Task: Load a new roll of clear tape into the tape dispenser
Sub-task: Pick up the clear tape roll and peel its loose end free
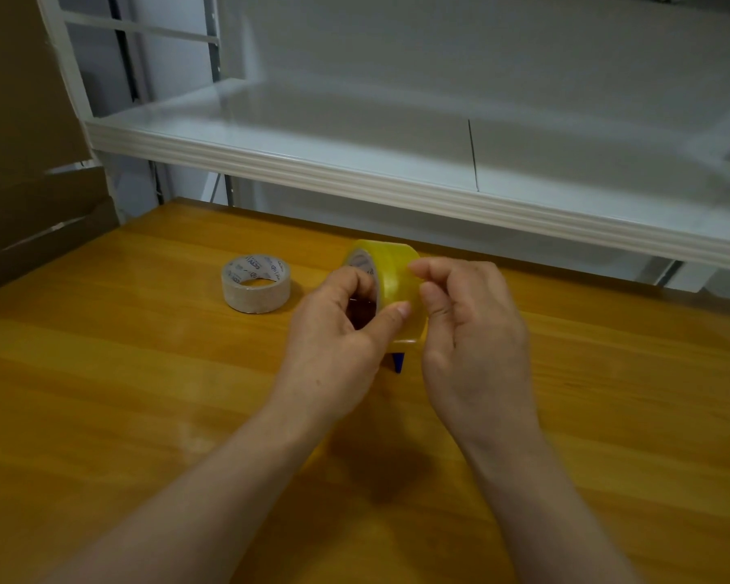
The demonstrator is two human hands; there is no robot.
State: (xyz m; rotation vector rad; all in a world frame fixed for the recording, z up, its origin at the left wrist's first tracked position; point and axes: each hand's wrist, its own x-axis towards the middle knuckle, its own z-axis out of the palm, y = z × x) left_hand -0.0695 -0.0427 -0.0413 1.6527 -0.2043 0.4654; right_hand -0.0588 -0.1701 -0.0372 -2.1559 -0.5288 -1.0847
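A yellowish clear tape roll stands on edge in the middle of the wooden table, seated in a tape dispenser of which only a yellow ledge and a blue tip show below my hands. My left hand grips the roll's left side, fingers at the core and thumb across the tape face. Fingertips of my right hand pinch at the tape surface on the roll's right edge. A second, whitish tape roll lies flat to the left, apart from my hands.
A white metal shelf juts over the far side of the table, just behind the tape. Brown cardboard stands at the left edge. Bare wood stretches to the left, right and front of my hands.
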